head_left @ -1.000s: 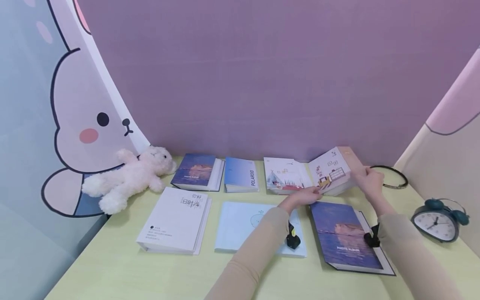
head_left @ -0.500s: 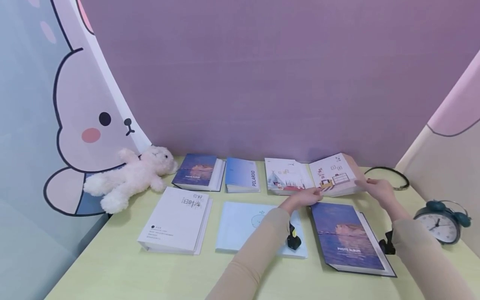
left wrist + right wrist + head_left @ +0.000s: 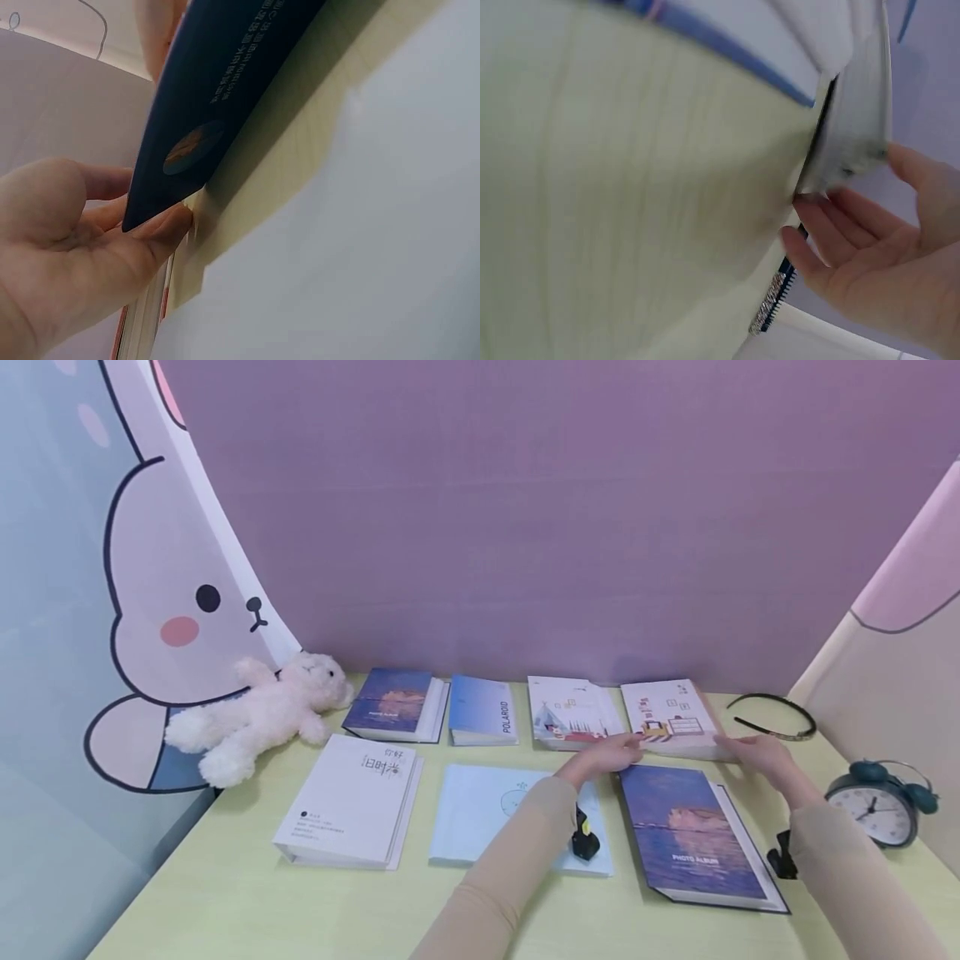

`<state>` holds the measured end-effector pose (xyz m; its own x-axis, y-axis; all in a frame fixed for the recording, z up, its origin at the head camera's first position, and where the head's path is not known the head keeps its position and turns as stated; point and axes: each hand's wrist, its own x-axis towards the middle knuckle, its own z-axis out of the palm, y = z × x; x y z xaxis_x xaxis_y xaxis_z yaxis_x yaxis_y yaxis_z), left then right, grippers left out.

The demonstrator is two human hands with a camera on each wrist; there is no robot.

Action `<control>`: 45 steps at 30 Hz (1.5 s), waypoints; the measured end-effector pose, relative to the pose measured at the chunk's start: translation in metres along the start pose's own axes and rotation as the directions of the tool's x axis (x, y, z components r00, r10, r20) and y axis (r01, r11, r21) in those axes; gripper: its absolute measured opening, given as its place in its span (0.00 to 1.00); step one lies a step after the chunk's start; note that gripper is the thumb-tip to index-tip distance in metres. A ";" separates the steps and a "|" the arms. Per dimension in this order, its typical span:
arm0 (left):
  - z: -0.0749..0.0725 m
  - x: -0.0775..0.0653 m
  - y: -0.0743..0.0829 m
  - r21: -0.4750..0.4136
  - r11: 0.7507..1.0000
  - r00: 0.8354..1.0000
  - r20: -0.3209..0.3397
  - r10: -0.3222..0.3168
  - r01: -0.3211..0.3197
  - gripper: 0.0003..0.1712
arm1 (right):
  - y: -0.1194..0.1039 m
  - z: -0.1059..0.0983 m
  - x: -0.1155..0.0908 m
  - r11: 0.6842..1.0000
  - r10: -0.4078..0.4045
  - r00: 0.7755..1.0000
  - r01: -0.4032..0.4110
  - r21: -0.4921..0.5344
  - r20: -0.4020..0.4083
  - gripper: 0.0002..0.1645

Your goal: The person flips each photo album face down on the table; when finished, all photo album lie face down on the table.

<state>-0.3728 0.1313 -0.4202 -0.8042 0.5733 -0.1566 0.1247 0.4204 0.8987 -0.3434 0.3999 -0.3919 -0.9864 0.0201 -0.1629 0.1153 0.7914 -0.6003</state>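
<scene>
A white album with a drawn room scene (image 3: 667, 718) lies at the back right of the table, beside a similar album with a tent drawing (image 3: 573, 710). My left hand (image 3: 603, 756) holds its near left corner, thumb and fingers bent there. In the left wrist view, the dark blue back of the photo album in front partly covers my left fingers (image 3: 172, 225). My right hand (image 3: 765, 760) grips the near right corner; in the right wrist view, the thumb (image 3: 907, 161) lies over the album's edge and the fingers are at its underside.
A dark blue photo album (image 3: 690, 835) lies just in front, a light blue album (image 3: 465, 818) left of it. More albums, including a white one (image 3: 352, 802), lie farther left, by a plush toy (image 3: 262, 718). A black headband (image 3: 806, 714) and alarm clock (image 3: 873, 810) are at right.
The room-scene album has gone from tilted up to lying flat. My right hand has come down and to the right with its edge. My left hand has stayed at the near left corner.
</scene>
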 end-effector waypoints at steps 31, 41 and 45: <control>0.003 -0.002 -0.005 0.031 0.999 0.999 -0.024 0.021 -0.020 0.28 | -0.002 0.007 0.002 0.977 -0.116 0.993 0.111 -0.183 -0.017 0.40; -0.006 -0.007 0.002 0.082 0.992 0.991 -0.083 0.100 -0.093 0.21 | -0.013 0.006 0.001 0.960 -0.211 0.955 0.163 -0.226 -0.208 0.30; -0.014 -0.012 0.003 0.110 0.988 0.988 -0.094 0.121 -0.111 0.21 | -0.025 0.004 0.000 0.961 -0.238 0.940 0.190 -0.203 -0.244 0.28</control>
<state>-0.3711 0.1155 -0.4100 -0.8340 0.5518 -0.0072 0.2766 0.4293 0.8598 -0.3462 0.3774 -0.3800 -0.9834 -0.0202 0.1804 -0.1006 0.8880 -0.4486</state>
